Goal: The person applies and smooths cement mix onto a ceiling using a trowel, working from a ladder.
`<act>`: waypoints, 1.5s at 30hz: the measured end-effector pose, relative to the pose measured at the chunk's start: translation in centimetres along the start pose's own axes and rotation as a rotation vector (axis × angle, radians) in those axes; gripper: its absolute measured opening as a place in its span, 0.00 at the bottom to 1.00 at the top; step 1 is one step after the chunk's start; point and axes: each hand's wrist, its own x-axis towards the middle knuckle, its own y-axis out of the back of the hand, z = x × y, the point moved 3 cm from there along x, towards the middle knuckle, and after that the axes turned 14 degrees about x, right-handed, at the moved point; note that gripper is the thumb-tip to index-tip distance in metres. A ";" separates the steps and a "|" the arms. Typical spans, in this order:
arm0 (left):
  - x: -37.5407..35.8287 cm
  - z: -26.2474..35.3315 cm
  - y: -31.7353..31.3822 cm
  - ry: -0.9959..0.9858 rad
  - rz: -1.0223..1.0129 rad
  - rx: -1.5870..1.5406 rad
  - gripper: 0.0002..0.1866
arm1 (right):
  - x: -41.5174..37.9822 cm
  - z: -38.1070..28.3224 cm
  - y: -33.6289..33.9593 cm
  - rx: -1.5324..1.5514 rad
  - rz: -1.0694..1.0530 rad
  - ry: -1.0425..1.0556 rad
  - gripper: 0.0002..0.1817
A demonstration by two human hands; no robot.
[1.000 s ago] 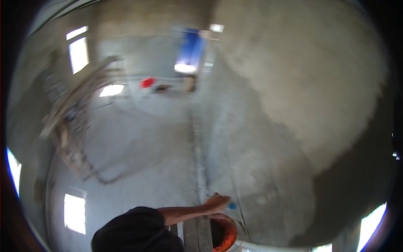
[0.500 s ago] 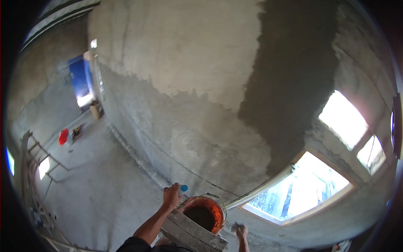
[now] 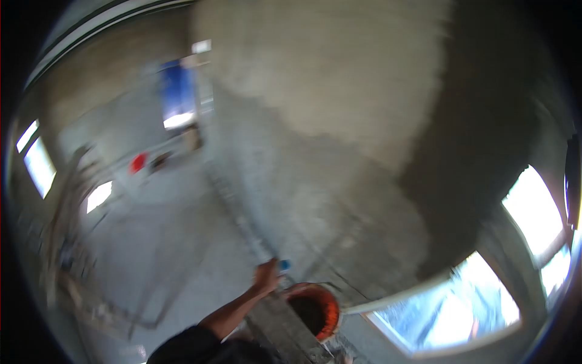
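Observation:
My left hand (image 3: 265, 276) is closed around a clear plastic bottle with a blue cap (image 3: 285, 265); the fingers hide most of its body. Just to the right and below stands an orange bucket (image 3: 333, 315) with dark, wet-looking mix inside. Beside the bucket, a grey plank (image 3: 276, 324) runs close in front of my body. Only a small blurred patch, perhaps my right hand (image 3: 348, 359), shows at the bottom edge below the bucket; its fingers cannot be made out.
A partly plastered wall (image 3: 315, 79) rises ahead, with a dark damp strip (image 3: 479, 115) on its right. A window opening (image 3: 448, 309) lies low at right. Wooden framing (image 3: 66, 224) stands at left. A red object (image 3: 138, 162) and a blue door (image 3: 177, 91) are farther off.
My view has swung left, so the wall, window and bucket sit farther right. The left hand keeps the bottle. My right hand, earlier seen beside the bucket, has nearly left the view.

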 end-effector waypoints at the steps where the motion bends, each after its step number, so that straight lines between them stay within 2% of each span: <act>1: 0.2 -0.4 -1.3 0.032 -0.046 0.019 0.19 | -0.7 -1.9 -1.2 -0.198 0.068 -0.057 0.14; 2: 0.3 0.5 -0.5 -0.033 -0.054 0.059 0.20 | -0.2 -3.5 -2.2 -0.304 0.069 -0.062 0.14; 3: 0.3 1.0 0.1 -0.013 -0.107 0.009 0.18 | 1.0 -5.2 -3.3 -0.374 0.052 -0.032 0.14; 4: 0.5 0.7 -0.9 -0.076 -0.035 -0.010 0.19 | 2.7 -7.1 -4.8 -0.434 0.007 0.015 0.14; 5: 0.2 1.8 1.5 -0.008 -0.141 -0.046 0.21 | 3.8 -9.3 -6.6 -0.483 -0.050 0.053 0.14; 7: 0.1 0.2 -2.1 -0.103 -0.013 0.061 0.24 | 5.4 -12.6 -10.5 -0.545 -0.152 0.122 0.14; 10: 1.1 0.9 -2.8 -0.080 0.011 0.120 0.27 | 7.6 -16.4 -15.2 -0.581 -0.256 0.195 0.14; 16: 0.4 0.4 -3.1 -0.110 0.062 0.170 0.30 | 7.4 -18.7 -22.0 -0.596 -0.421 0.257 0.14; 18: 0.3 0.6 -2.2 -0.101 0.055 0.143 0.28 | 6.9 -18.9 -23.2 -0.596 -0.449 0.253 0.14; 23: 0.5 0.5 -3.1 -0.093 0.055 0.142 0.29 | 5.9 -18.2 -24.1 -0.604 -0.467 0.223 0.15; 25: 0.5 0.5 -3.4 -0.089 0.056 0.168 0.34 | 5.9 -18.1 -24.0 -0.611 -0.462 0.213 0.15; 35: 0.4 1.2 -4.2 -0.119 0.012 0.137 0.34 | 5.8 -18.7 -21.6 -0.618 -0.365 0.167 0.15; 37: 0.4 1.1 -4.9 -0.098 0.059 0.188 0.35 | 5.6 -18.8 -21.3 -0.611 -0.341 0.160 0.15; 39: 0.5 1.4 -5.6 -0.102 0.018 0.199 0.37 | 5.4 -18.8 -20.9 -0.602 -0.314 0.152 0.15; 41: 0.3 1.4 -5.6 -0.109 -0.026 0.213 0.38 | 5.1 -18.7 -20.4 -0.591 -0.288 0.142 0.15; 43: -0.3 1.8 -4.8 -0.146 0.075 0.250 0.37 | 5.0 -18.7 -20.0 -0.582 -0.264 0.132 0.15; 45: -0.5 2.0 -3.9 -0.158 0.037 0.241 0.39 | 5.0 -18.5 -19.8 -0.575 -0.249 0.124 0.15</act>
